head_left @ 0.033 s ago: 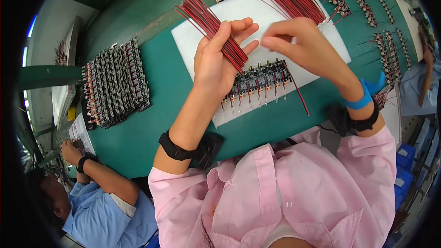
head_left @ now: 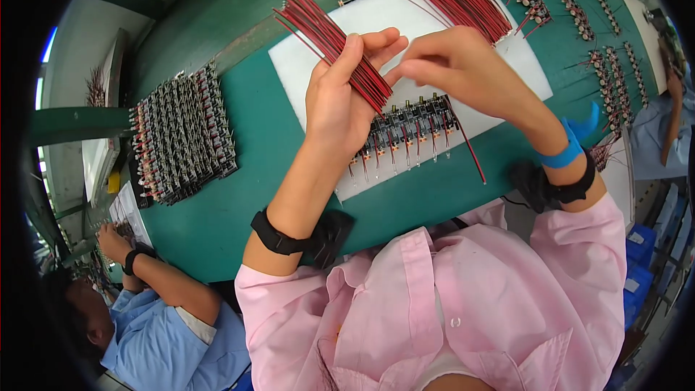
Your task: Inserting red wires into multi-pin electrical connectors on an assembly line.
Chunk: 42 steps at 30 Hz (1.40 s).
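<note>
My left hand (head_left: 339, 98), palm up, is closed around a bundle of red and black wires (head_left: 329, 40), with the thumb lying over them. Just right of the bundle's lower end is my right hand (head_left: 460, 69), its fingers bent and thumb drawn in near the left fingertips. Anything between those right fingers is too small to make out. Below both hands, a row of small circuit boards (head_left: 413, 127) lies across the white foam sheet (head_left: 300, 65), short wires hanging from its near side. One longer red wire (head_left: 472, 150) trails from the row's right end.
A second red wire bundle (head_left: 463, 3) lies at the foam's far right. Stacked circuit boards (head_left: 184, 134) stand on the green table (head_left: 253, 130) at left. More board strips (head_left: 615, 87) lie at right. A co-worker in blue (head_left: 170, 333) sits at the lower left.
My right hand has moved slightly left, toward the left fingers and the wire bundle. The left hand and the board row stay nearly where they were.
</note>
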Motion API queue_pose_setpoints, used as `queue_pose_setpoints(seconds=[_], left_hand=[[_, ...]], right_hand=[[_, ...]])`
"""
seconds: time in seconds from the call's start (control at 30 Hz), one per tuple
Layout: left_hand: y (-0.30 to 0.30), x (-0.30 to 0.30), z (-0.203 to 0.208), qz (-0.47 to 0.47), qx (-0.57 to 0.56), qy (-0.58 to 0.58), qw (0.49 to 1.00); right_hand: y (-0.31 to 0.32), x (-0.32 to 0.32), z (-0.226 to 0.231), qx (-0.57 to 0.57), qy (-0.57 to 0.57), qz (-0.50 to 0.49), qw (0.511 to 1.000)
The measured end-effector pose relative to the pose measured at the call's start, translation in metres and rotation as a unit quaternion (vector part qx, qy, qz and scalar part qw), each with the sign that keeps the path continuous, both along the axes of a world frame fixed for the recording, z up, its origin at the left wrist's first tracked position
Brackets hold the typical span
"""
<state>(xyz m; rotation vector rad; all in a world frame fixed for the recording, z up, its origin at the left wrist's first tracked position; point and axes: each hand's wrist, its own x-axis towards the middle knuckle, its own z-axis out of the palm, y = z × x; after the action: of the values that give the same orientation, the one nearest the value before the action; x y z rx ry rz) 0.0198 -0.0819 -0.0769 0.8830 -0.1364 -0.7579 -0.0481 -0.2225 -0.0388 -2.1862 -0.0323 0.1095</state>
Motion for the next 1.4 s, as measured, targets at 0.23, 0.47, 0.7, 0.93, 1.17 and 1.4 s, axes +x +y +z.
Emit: queue_pose_setpoints(seconds=[0.23,0.47,0.7,0.93,1.17,1.4], left_hand=[[0.005,0.003,0.002,0.003,-0.014,-0.031,0.999],[0.009,0.008,-0.002,-0.009,-0.005,-0.018,1.0],[0.005,0.003,0.002,-0.033,-0.018,-0.003,0.999],[-0.004,-0.008,0.004,-0.015,-0.016,-0.01,1.0],[-0.006,-0.01,0.007,-0.003,-0.034,-0.041,0.999],[-0.004,-0.007,0.012,0.078,-0.009,-0.004,0.997]], right_hand=[[-0.021,-0.038,-0.033,-0.132,-0.132,-0.021,0.982],[-0.015,-0.059,-0.047,-0.194,-0.182,-0.005,0.964],[-0.016,-0.057,-0.041,-0.241,-0.202,0.01,0.949],[0.003,-0.013,-0.005,-0.023,-0.059,-0.053,0.997],[0.007,0.01,-0.019,0.084,-0.045,-0.039,0.995],[0.004,0.011,-0.009,0.283,0.014,-0.018,0.959]])
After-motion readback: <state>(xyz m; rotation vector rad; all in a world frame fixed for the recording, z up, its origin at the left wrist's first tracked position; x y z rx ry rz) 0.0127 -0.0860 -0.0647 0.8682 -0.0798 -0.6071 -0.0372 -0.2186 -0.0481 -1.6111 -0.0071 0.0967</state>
